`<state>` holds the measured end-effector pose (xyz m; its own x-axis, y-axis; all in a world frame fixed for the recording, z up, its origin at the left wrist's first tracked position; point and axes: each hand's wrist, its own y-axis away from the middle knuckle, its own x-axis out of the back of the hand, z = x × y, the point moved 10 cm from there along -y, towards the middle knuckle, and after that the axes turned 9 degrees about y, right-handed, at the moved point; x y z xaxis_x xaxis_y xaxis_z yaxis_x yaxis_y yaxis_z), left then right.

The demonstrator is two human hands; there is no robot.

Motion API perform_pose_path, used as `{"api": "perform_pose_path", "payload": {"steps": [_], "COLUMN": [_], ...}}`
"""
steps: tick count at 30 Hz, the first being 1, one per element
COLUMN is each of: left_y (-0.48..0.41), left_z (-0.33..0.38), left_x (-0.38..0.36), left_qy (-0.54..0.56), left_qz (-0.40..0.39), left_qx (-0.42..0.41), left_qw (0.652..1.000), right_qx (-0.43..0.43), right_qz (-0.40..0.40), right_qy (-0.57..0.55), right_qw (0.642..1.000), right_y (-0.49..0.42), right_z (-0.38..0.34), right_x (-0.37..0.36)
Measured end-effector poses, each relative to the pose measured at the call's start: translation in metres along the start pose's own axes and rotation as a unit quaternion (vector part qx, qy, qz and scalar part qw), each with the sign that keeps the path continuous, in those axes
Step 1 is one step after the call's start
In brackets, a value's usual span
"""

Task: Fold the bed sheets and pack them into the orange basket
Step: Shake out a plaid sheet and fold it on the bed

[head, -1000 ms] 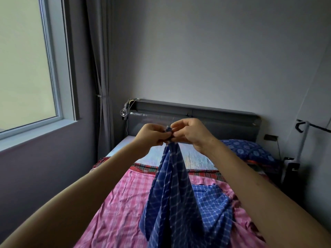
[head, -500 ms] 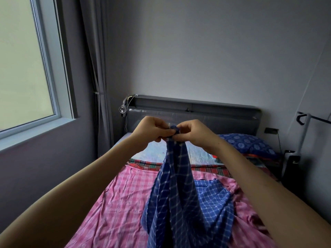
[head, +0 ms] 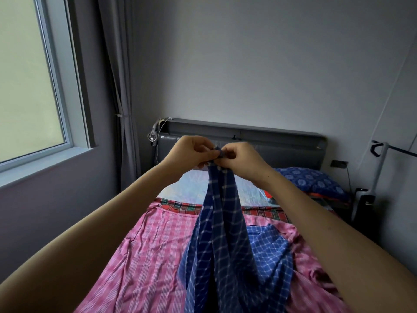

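Observation:
A blue checked sheet (head: 225,251) hangs in long folds from my two raised hands, its lower part bunched on the bed. My left hand (head: 191,152) and my right hand (head: 241,159) meet at its top, each pinching the gathered corners between thumb and fingers. Under it a pink checked sheet (head: 144,256) lies spread over the bed, and a red and green plaid sheet (head: 180,205) shows at its far edge. The orange basket is out of view.
A grey headboard (head: 270,141) stands against the far wall, with a blue patterned pillow (head: 313,180) at the right. A window (head: 29,86) and a grey curtain (head: 121,109) are on the left. A white stand (head: 379,168) stands beside the bed at the right.
Both hands have risen a little with the blue sheet's corners, lifting more of the cloth off the bed. They stay together, still pinching the top.

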<state>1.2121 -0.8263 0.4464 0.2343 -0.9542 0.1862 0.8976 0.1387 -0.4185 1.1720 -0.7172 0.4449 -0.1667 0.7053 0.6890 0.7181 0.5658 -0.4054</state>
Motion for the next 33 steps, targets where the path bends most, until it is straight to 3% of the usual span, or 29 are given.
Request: {"api": "perform_pose_path", "payload": {"steps": [4, 14, 18, 23, 30, 33], "left_y": [0.0, 0.005, 0.006, 0.013, 0.014, 0.012], "left_z": [-0.002, -0.001, 0.015, 0.049, 0.041, 0.036], "left_x": [0.003, 0.006, 0.01, 0.001, -0.021, -0.03], "left_qy": [0.062, 0.081, 0.005, -0.157, -0.108, -0.137], "left_qz": [0.029, 0.067, 0.13, 0.146, 0.108, 0.128], "left_qx": [-0.01, -0.075, -0.132, -0.271, -0.207, -0.187], "left_qw": [0.998, 0.992, 0.983, 0.938, 0.966, 0.964], "right_qx": [0.01, 0.144, 0.171, 0.191, 0.158, 0.139], "right_qz": [0.12, 0.184, 0.217, 0.24, 0.276, 0.308], "right_qy": [-0.022, -0.008, -0.017, 0.024, 0.018, 0.019], "right_qw": [0.993, 0.972, 0.961, 0.951, 0.948, 0.941], "right_y": [-0.013, -0.035, -0.037, -0.046, -0.05, -0.049], "right_z": [-0.014, -0.088, -0.106, -0.12, -0.113, -0.108], "right_x": [0.032, 0.09, 0.11, 0.123, 0.125, 0.13]}}
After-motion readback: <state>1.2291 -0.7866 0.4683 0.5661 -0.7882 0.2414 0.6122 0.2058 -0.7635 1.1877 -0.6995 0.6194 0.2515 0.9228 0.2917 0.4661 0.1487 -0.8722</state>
